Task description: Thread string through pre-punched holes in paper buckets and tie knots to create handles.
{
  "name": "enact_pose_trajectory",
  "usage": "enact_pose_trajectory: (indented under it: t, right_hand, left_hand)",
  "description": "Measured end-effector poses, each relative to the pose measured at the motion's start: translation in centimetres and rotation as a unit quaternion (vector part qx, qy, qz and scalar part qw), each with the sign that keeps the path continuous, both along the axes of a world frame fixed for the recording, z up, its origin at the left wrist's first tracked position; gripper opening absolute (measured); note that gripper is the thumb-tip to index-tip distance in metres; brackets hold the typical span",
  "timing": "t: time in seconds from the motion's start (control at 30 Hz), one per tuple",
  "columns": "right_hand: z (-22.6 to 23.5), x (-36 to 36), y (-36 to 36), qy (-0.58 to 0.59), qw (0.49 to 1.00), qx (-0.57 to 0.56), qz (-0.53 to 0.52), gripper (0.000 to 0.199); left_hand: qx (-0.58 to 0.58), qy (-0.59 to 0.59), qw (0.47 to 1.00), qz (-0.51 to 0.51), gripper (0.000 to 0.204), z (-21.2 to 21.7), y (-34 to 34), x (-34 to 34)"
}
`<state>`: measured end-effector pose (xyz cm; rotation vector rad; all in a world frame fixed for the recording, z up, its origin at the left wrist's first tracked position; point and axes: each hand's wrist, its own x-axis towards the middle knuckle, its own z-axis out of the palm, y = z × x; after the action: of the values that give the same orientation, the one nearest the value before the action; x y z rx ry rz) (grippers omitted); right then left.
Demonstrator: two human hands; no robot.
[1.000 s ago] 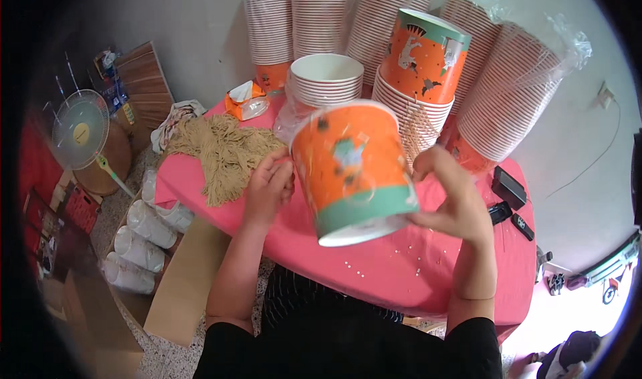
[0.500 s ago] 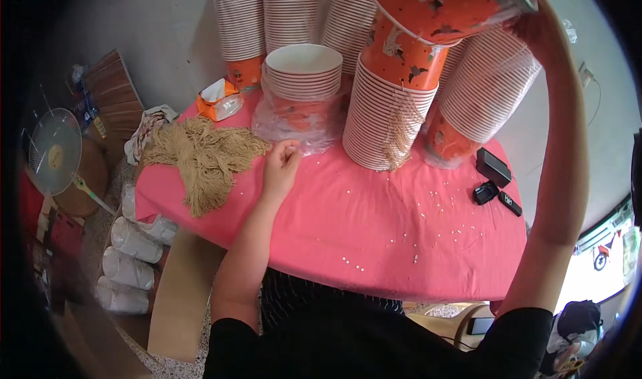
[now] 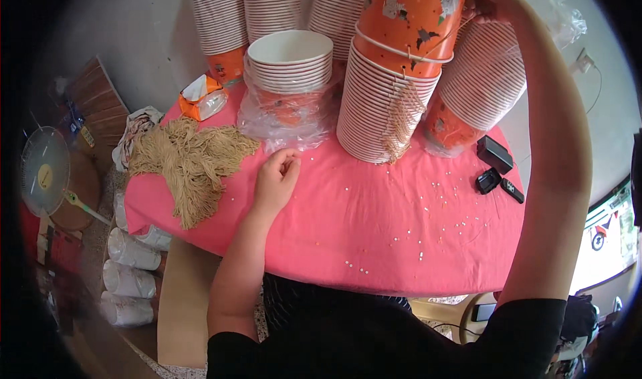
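A tall stack of nested orange paper buckets [image 3: 374,105] with white rims stands at the table's far middle. On top, an orange bucket [image 3: 418,11] with dark bat shapes sits upside down over the stack. My right hand [image 3: 487,8] is raised beside its upper right side, fingers closed on a thin tan cord [image 3: 448,41] running toward the stack. Several cord loops [image 3: 401,121] hang down the stack's front. My left hand [image 3: 277,175] rests on the table with curled fingers, near a plastic-wrapped shorter bucket stack [image 3: 291,65]; what it holds, if anything, is hidden.
A heap of tan cords [image 3: 190,162] lies on the pink tablecloth [image 3: 334,232] at left, near an orange packet [image 3: 200,98]. More bucket stacks [image 3: 274,11] stand behind. Small black devices [image 3: 495,155] and scattered white bits [image 3: 461,224] lie at right. A fan [image 3: 43,172] stands left.
The orange bucket has come down from a tilted, raised position onto the stack. My right hand has moved left and now grips a cord. My left hand stays put on the table.
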<state>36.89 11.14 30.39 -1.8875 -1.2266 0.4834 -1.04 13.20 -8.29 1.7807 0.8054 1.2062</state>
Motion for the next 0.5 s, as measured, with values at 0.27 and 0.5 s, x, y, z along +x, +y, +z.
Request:
enact_pose_trajectory:
  t: [0.27,0.5]
  right_hand:
    - [-2.1,0.3,0.6,-0.046,0.991,-0.117,0.035,0.055]
    - [-3.2,-1.7,-1.8,-0.042,0.994,-0.095,0.016,0.066]
  left_hand:
    - [-0.002,0.017,1.000,-0.004,0.018,0.5,0.2,-0.2]
    - [0.016,0.026,0.999,-0.017,0.017,0.5,0.4,0.5]
